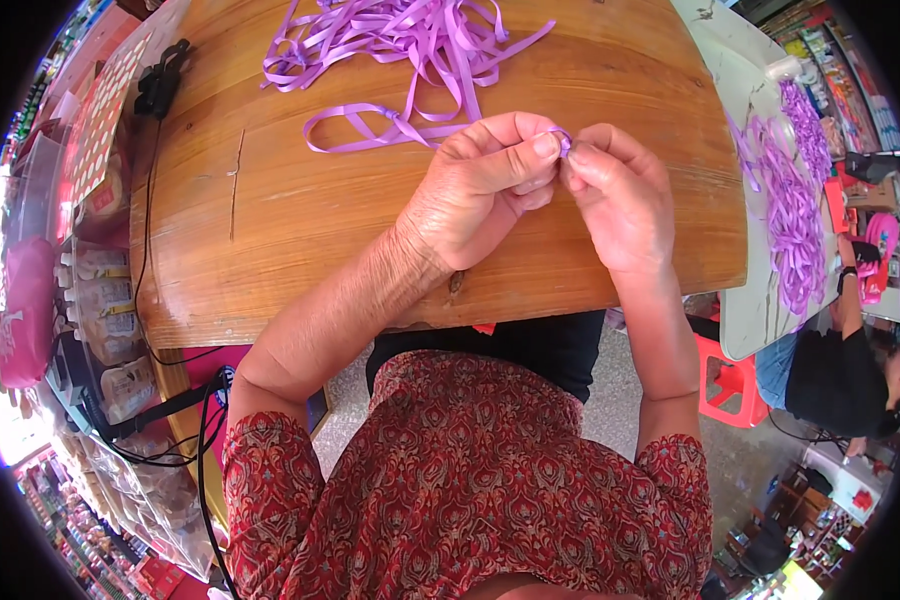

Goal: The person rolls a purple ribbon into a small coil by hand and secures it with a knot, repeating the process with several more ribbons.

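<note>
A purple ribbon strip [390, 125] is pinched at its end between the closed left hand [480, 185] and right hand [620, 195] — above the wooden table's [300, 230] near edge; loose ribbons [410, 35] are piled farther back.

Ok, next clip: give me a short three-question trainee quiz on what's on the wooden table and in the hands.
1. True or false: both hands pinch the same purple ribbon.
2. Where does the loose pile of ribbons lie on the wooden table? A) at the far edge, beyond the hands B) under the left wrist C) on the floor
3. Fill in: the left hand and right hand meet fingertip to fingertip above the table's ____ edge.

Key: 1 true; 2 A; 3 near. A second heap of purple ribbons lies on a pale table to the right.
</note>
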Action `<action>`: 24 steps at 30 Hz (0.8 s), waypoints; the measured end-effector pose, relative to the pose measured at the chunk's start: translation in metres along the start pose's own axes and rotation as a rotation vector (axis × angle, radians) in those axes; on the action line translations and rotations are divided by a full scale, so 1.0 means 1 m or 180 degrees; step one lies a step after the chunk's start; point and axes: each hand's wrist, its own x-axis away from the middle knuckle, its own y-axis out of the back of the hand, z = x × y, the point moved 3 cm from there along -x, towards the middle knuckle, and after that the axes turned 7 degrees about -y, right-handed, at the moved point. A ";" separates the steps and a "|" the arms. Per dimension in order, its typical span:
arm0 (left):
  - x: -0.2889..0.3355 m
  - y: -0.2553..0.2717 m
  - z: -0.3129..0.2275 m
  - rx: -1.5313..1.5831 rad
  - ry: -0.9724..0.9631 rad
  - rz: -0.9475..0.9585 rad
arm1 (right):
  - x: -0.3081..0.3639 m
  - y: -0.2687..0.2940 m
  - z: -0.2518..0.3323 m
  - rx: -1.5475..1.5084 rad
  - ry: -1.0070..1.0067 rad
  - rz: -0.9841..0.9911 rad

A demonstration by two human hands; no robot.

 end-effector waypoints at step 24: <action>0.001 0.002 -0.004 -0.0454 0.0249 -0.0489 | 0.005 -0.009 0.024 0.3160 0.2567 -0.0379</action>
